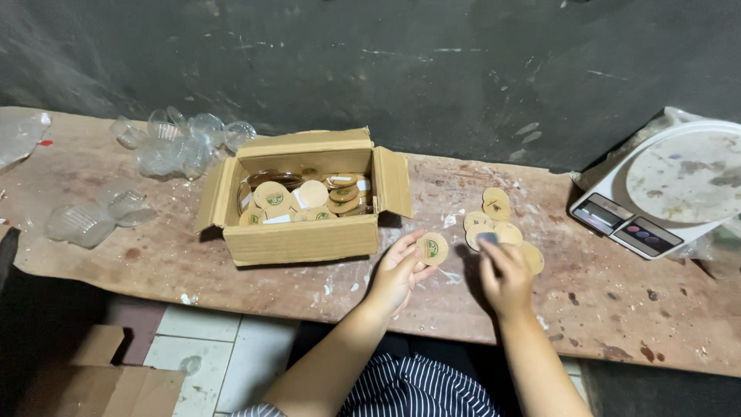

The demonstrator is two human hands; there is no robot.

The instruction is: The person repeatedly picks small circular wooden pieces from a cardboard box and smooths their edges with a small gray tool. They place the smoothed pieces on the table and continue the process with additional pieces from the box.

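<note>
Hands at work over a worn, paint-spattered wooden bench point(193, 270), seen from above, with a dark wall behind it. My left hand point(397, 272) is near the front edge of the bench, about midway along; thumb and fingertips pinch one round tan disc point(432, 249) by its rim, printed face turned up towards me. My right hand point(505, 276) is just beside it, fingers curled downward over a small loose cluster of discs point(496, 220) that lie flat on the bench. It is blurred, and I cannot tell whether it grips anything or only touches them.

The disc looks thin, flat and very light, like a card or foil lid. I judge it fairly stiff but easy to crease, so the rim is the place to hold it, with a gentle pinch. Discs lying flat would probably need a fingernail under the edge, or a slide, to lift.

An open cardboard box point(301, 239) sits to the left of my hands, nearer the back edge, flaps splayed, heaped with many more of the same discs. Clear plastic cups point(181, 143) are piled toward the back left corner, and more clear plastic pieces point(93, 220) lie near the left end. A white kitchen scale point(664, 189) with a round platform stands at the right end.
</note>
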